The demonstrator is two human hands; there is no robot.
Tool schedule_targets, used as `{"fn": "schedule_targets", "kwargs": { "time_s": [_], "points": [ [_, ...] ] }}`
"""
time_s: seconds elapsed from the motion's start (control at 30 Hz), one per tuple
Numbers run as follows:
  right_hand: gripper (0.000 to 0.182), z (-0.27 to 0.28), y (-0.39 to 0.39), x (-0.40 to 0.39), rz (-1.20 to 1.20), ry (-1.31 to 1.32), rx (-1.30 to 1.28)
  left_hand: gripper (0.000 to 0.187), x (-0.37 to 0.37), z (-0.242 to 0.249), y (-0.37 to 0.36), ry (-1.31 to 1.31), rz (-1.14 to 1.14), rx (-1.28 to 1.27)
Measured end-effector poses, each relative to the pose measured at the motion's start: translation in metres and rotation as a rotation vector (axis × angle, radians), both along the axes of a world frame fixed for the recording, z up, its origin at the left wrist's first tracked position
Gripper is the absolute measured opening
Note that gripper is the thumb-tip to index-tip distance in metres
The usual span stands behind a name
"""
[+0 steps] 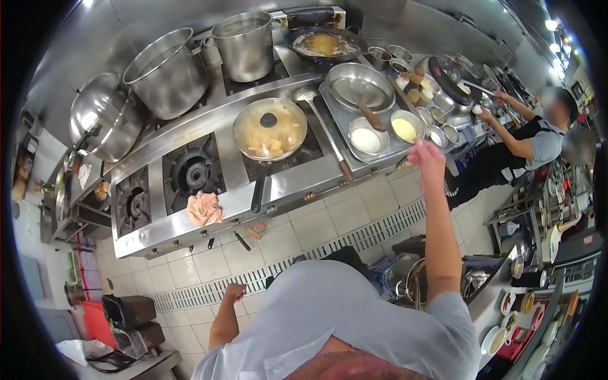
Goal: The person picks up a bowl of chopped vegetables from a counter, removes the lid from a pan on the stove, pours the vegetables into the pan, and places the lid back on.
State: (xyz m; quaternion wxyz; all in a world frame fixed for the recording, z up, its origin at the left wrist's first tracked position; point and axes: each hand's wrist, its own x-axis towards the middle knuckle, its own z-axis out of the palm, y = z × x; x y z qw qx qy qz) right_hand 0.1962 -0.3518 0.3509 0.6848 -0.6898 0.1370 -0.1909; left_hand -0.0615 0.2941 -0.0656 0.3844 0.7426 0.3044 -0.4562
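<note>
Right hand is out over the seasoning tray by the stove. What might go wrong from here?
1. The right hand hovers near small bowls at the tray's edge; a bump may spill them.
2. The lidded pan's handle and the ladle handle jut toward the front of the stove, so a sleeve may snag them.
3. A cloth lies beside a burner.

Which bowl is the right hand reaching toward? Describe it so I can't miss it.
Start at the long steel stove, then go to the metal tray at its right end. The right hand hovers nearest the bowl of yellow liquid; its neighbour bowl holds white.
</note>
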Motion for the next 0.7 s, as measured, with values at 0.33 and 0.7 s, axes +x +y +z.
{"fn": "schedule_targets", "kwargs": {
  "time_s": [0.33, 0.7],
  "points": [
    [0.051, 0.011, -0.046, 0.287, 0.269, 0.093, 0.335, 0.030, -0.068, 0.014, -0.099, -0.173, 0.334, -0.048],
    [0.042, -0.021, -0.041, 0.444, 0.551, 0.340, 0.539, 0.033, -0.062, -0.014, -0.255, -0.690, -0.250, 0.300]
  ]
}}
